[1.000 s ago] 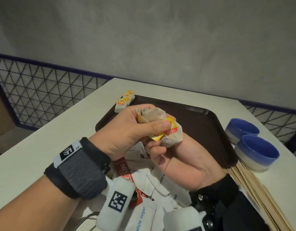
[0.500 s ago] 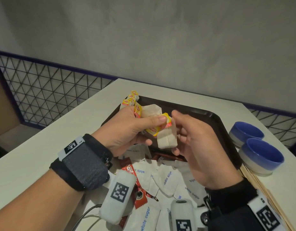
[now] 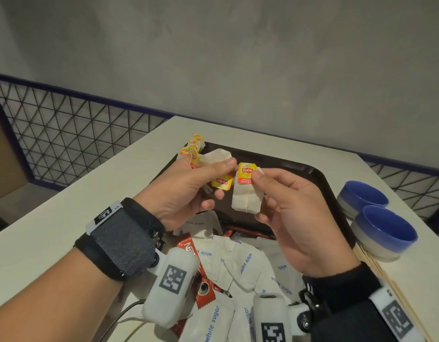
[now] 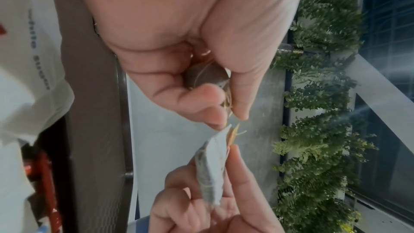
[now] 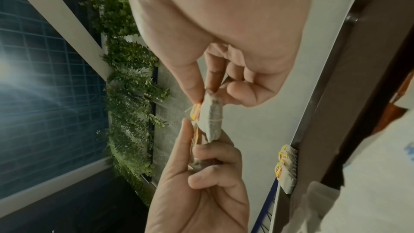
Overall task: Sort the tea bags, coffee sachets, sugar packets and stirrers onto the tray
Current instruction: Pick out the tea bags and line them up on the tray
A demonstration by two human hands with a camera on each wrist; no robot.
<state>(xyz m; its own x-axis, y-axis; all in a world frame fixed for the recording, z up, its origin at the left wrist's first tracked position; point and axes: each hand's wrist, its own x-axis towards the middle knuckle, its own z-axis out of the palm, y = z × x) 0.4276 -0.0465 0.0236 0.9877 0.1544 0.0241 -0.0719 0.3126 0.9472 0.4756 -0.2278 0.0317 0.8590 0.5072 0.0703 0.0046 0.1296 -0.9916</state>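
above the tray (image 3: 322, 183), mid-air, the right hand (image 3: 297, 218) is pinching one tea bag (image 3: 246, 197) by its tag end, long axis hanging downward. the left hand (image 3: 186, 191) is gripping the other tea bags (image 3: 214, 157) just beside it. sorted tea bags (image 3: 192, 146) are lying ahead-left at the far corner, nearer the left hand.
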